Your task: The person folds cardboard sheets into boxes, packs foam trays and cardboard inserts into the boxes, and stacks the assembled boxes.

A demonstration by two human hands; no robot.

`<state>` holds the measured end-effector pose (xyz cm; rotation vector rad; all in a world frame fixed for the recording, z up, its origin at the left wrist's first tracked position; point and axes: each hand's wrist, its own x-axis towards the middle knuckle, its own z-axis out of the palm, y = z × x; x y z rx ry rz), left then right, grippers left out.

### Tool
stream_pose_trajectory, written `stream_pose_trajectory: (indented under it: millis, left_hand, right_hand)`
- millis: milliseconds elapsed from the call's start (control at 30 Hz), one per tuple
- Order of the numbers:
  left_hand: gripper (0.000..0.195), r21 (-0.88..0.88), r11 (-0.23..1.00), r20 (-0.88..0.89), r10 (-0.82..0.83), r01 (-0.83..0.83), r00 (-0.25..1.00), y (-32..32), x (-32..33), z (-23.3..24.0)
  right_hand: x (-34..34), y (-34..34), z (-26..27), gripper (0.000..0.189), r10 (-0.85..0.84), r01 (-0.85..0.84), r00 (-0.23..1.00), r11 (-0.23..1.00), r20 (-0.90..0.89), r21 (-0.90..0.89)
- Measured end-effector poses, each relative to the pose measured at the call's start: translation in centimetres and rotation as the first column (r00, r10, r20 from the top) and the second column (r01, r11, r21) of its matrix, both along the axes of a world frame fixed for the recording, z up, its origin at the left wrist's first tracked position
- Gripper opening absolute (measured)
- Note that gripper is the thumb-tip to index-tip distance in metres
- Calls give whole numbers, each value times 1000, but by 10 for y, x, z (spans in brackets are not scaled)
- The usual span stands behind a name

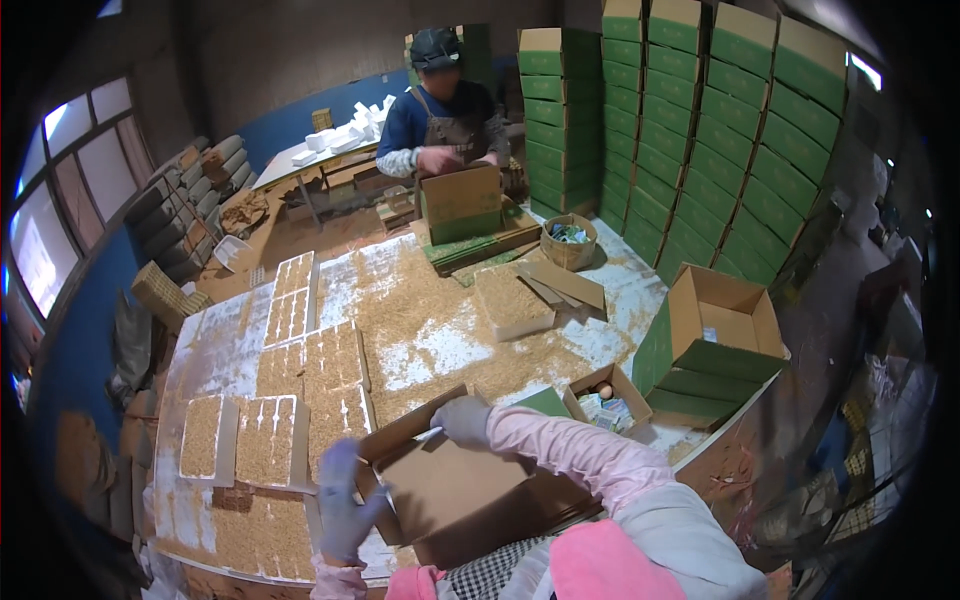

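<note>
Before me at the table's near edge lies an open cardboard box [457,480], a flat cardboard piece inside it. My left hand [346,502], in a grey glove, is upright at the box's left side, fingers spread; whether it touches the box is unclear. My right hand [463,420], gloved too, is at the box's far edge with its fingers bent, by a small white thing; what it grips is hidden. White foam trays [274,442] filled with husk-like bedding stand left of the box. A small carton [607,401] holding printed packets and an egg is right of it.
A co-worker [442,127] stands across the table behind an upright box [461,206]. Green cartons [675,112] are stacked high at the back right. An open green box [712,337] stands on the right. A basket [568,244], cardboard sheets [562,285] and loose husks are on the table.
</note>
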<state>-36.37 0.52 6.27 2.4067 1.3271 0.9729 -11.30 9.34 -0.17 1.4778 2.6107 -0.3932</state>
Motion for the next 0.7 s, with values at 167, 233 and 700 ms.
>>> stream_pose_trajectory:
  millis: [167, 233, 700]
  left_hand:
    - [59, -434, 897, -740, -407, 83, 536, 4, 23, -52]
    - [56, -401, 916, -828, -358, -9, 430, 0, 27, -59]
    - [55, -348, 933, 498, 269, -94, 825, -3, -56, -113]
  right_hand:
    - [-14, -10, -12, 29, -21, 14, 999, 983, 36, 182]
    - [-18, -41, 14, 69, 44, -55, 997, 985, 67, 161]
    - [52, -79, 36, 56, 7, -149, 889, 950, -457, -276]
